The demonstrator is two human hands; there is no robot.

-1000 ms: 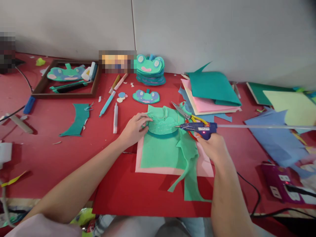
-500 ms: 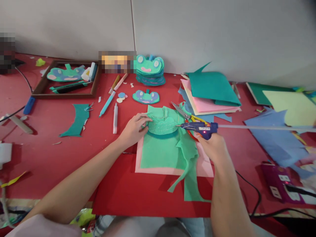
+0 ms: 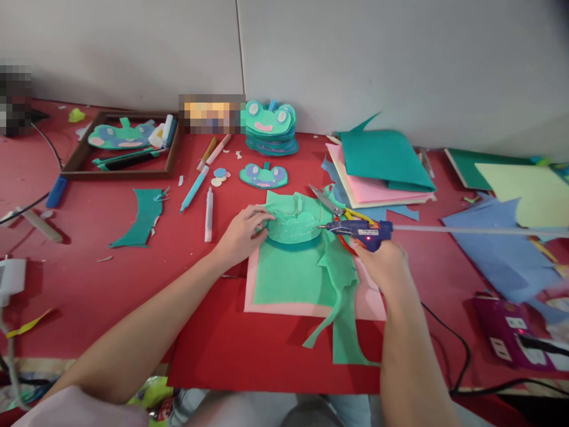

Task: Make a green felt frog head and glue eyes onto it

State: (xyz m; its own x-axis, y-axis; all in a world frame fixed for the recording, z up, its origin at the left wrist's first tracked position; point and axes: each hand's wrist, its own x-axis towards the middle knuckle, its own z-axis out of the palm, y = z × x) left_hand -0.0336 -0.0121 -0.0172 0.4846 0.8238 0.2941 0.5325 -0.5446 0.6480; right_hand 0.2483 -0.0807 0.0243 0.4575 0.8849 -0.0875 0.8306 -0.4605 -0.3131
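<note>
A blue hot glue gun point(image 3: 364, 232) with a lit red light and a long clear glue stick is gripped in my right hand point(image 3: 386, 261). Its nozzle tip meets the right edge of a rounded light-green felt piece point(image 3: 293, 228), whose surface carries thin shiny lines. My left hand point(image 3: 243, 234) pinches the left end of that piece. Below it lie a larger light-green felt sheet point(image 3: 288, 279) and pink felt point(image 3: 275, 309). Scissors point(image 3: 331, 204) with yellow and red handles rest just behind the glue gun, partly hidden by it.
Frog-face felt pieces are stacked point(image 3: 271, 127) by the wall, with a single one point(image 3: 264, 175) in front. A brown tray point(image 3: 120, 174) stands back left, markers point(image 3: 194, 188) nearby. Folded felt point(image 3: 382, 157) lies back right; a purple power strip point(image 3: 493, 332) with cables sits front right.
The view has shifted very slightly. Both hands, the glue gun and the felt piece stay almost where they were, with the nozzle still at the piece's right edge.
</note>
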